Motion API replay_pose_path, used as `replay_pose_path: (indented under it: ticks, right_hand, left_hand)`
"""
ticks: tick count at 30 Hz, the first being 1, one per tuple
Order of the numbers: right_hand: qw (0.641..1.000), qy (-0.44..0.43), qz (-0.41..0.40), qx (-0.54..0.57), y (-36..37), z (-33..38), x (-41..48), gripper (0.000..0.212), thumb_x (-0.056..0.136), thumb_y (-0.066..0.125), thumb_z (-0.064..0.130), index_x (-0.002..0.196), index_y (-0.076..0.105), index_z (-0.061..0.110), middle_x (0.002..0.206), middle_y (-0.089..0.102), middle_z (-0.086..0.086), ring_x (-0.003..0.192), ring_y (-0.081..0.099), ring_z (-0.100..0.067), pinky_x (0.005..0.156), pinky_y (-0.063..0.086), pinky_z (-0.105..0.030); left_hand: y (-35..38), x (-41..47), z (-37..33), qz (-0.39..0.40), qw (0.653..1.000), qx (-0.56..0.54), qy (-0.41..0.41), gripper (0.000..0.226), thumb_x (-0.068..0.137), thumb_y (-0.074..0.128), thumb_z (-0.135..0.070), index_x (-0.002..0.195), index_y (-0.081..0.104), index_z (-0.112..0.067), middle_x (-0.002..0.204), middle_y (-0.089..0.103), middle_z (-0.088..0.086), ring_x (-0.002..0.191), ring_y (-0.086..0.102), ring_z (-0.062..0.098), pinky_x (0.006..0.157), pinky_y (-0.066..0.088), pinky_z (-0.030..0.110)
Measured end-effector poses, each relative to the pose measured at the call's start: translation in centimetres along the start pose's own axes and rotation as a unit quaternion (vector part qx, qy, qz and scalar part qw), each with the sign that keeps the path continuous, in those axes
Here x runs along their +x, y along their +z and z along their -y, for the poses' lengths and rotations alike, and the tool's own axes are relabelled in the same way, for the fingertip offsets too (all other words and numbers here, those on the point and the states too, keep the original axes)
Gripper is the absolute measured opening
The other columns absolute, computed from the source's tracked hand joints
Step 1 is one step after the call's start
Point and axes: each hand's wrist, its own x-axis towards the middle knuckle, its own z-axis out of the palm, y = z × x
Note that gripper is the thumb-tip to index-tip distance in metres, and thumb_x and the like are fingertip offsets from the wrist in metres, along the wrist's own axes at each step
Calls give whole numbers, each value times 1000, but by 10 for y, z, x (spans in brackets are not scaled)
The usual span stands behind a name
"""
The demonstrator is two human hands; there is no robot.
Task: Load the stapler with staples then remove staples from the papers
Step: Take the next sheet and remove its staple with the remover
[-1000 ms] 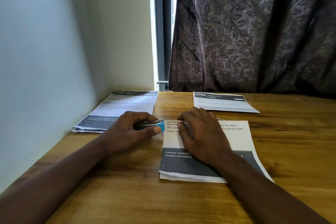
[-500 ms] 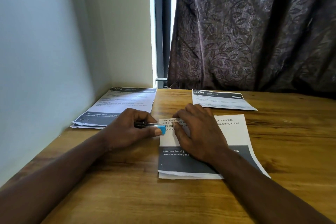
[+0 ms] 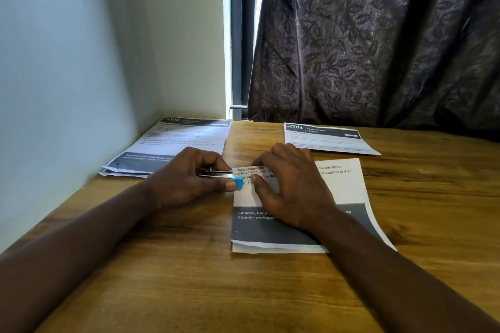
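Left hand [image 3: 189, 178] pinches a stapler [image 3: 227, 177], long axis nine-to-three, blue tip touching the paper's [image 3: 341, 186] left edge. Right hand [image 3: 289, 186], at three o'clock of it, presses fingers [image 3: 263, 163] spread flat on the sheet. Staple itself unseen.

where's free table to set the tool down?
Bare wood on the table right of the folded paper, and along the near edge between both forearms. Crowded at the back: paper stack by the wall, another sheet by the curtain, and the left hand with tool meeting the right hand.
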Motion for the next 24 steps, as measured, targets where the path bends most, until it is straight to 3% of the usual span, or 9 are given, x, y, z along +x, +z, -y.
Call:
replay_pose_path:
  ticks: [4, 10, 14, 18, 21, 24]
  right_hand:
    - [1000, 1, 3, 0, 0, 1, 0, 32, 86, 56, 43, 110, 67, 25, 100, 58, 5, 97, 49, -15, 86, 39, -36]
    - [1000, 2, 9, -2, -1, 2, 1, 32, 86, 55, 45, 109, 67, 26, 101, 59, 5, 99, 51, -16, 89, 39, -38]
    - [1000, 2, 12, -2, 0, 2, 0, 31, 86, 56, 45, 108, 67, 26, 100, 59, 4, 99, 51, -16, 89, 39, -39]
    - [1000, 5, 16, 0, -2, 0, 2, 29, 88, 55, 44, 106, 68, 26, 99, 58, 5, 98, 51, -16, 88, 38, -38]
    - [1000, 12, 8, 9, -4, -1, 2, 27, 89, 54, 43, 106, 67, 27, 99, 59, 6, 98, 51, -15, 90, 38, -39]
    - [999, 21, 0, 26, -8, -2, 2, 29, 89, 52, 44, 106, 66, 26, 99, 59, 7, 96, 50, -13, 90, 37, -36]
  left_hand:
    - [0, 0, 0, 3, 1000, 8, 14, 25, 75, 78, -39, 90, 76, -18, 93, 78, -8, 86, 71, 9, 71, 55, 20]
    - [0, 0, 2, 5, 1000, 4, 20, 21, 73, 81, -42, 86, 76, -26, 94, 79, -4, 91, 72, 18, 79, 60, 31]
    - [2, -2, -3, 4, 999, -6, 32, 29, 75, 84, -45, 81, 75, -18, 84, 77, -2, 78, 70, 13, 69, 55, 27]
    - [1, -2, -5, -4, 998, 38, 44, 39, 69, 81, -53, 83, 77, -18, 82, 78, -2, 77, 69, 14, 74, 58, 41]
    - [-3, -4, -7, -20, 996, 66, 47, 40, 66, 81, -57, 91, 78, -25, 91, 79, -8, 87, 73, 19, 81, 57, 46]
    - [-7, -8, -7, -55, 994, 88, 38, 43, 68, 74, -66, 94, 77, -32, 93, 77, -19, 88, 70, 18, 78, 56, 44]
